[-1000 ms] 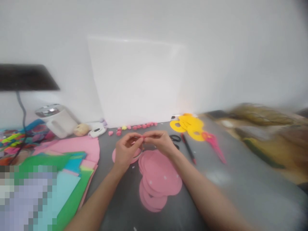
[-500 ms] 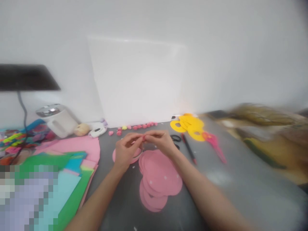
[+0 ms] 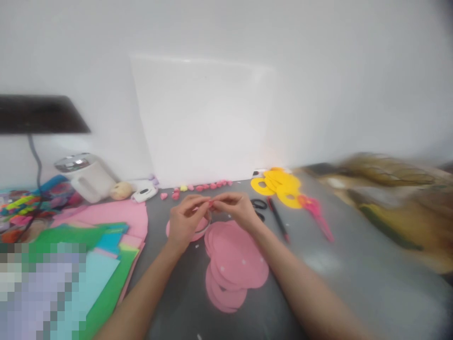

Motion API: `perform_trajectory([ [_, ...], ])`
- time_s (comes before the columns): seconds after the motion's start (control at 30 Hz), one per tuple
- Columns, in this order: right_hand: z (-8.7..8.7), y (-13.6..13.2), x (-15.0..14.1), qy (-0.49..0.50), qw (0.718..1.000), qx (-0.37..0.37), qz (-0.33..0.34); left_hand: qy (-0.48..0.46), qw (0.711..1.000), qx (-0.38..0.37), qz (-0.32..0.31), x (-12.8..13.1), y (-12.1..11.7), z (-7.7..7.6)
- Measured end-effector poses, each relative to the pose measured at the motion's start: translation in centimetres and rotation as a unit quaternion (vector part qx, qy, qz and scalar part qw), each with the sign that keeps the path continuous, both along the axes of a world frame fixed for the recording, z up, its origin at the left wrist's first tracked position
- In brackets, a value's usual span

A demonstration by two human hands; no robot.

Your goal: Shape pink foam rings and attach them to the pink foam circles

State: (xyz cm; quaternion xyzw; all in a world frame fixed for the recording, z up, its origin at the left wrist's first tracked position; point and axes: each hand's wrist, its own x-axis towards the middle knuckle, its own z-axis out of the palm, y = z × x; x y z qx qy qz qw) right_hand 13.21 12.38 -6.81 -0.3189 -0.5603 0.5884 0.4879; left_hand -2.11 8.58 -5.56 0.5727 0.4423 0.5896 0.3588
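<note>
My left hand [image 3: 184,222] and my right hand [image 3: 238,210] meet above the middle of the grey table. Both pinch a tiny red-pink piece [image 3: 211,203] between thumbs and fingertips; fingers cover most of it, and its exact shape cannot be made out. Under my left hand lies a pink paper ring [image 3: 196,235], partly hidden by the fingers. Overlapping pink paper cutouts [image 3: 239,257] with rounded edges are spread just below my hands. Along the back edge runs a row of small puffy pink and red pieces [image 3: 212,186], some heart-like, with one yellow among them.
To the right are black-handled scissors [image 3: 259,204], a dark pen [image 3: 278,219], yellow paper rings [image 3: 283,182] and pink scissors [image 3: 318,217]. Coloured paper sheets [image 3: 106,269], a white mug [image 3: 90,184] and a white handheld device [image 3: 145,192] sit left. A white board [image 3: 205,123] leans against the wall.
My hands stay at almost the same spot, fingertips shifting slightly around the tiny red-pink piece, which showed a bit more half a second ago. Everything on the table lies as before.
</note>
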Motion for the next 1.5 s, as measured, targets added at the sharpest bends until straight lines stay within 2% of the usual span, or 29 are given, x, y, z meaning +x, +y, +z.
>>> perform_trajectory([
  [0.27,0.2,-0.2,-0.1,-0.008,1.000,-0.006,0.003,0.031,1.000,-0.005,0.002,0.0,0.0,0.1],
  [0.5,0.5,-0.6,-0.9,-0.030,0.998,-0.029,-0.054,0.065,0.997,0.015,0.040,0.4,0.2,-0.8],
  [0.63,0.6,-0.8,-1.1,-0.048,0.995,-0.018,-0.081,0.067,0.997,0.022,0.029,0.5,0.2,-1.1],
  [0.8,0.5,-1.3,-1.3,-0.099,0.986,0.054,-0.122,0.079,0.996,-0.007,0.037,0.7,0.0,-0.8],
  [0.93,0.1,-1.8,-1.7,-0.158,0.958,0.158,-0.182,0.086,0.993,-0.048,0.062,0.8,-0.1,-0.5],
  [1.03,-0.1,-2.0,-1.8,-0.188,0.937,0.208,-0.206,0.039,0.993,-0.087,0.072,0.9,0.0,-0.7],
  [1.1,-0.2,-2.0,-1.8,-0.195,0.933,0.218,-0.210,0.002,0.992,-0.110,0.064,0.9,0.1,-1.1],
  [1.2,-0.3,-1.8,-1.7,-0.196,0.941,0.182,-0.207,-0.020,0.989,-0.134,0.053,0.8,0.2,-1.3],
  [1.4,0.0,-1.2,-1.4,-0.132,0.977,0.023,-0.164,-0.013,0.990,-0.139,0.026,0.9,0.0,-0.4],
  [1.5,0.3,-1.2,-1.4,-0.121,0.982,0.001,-0.144,0.004,0.992,-0.128,0.025,0.9,0.1,-0.4],
])
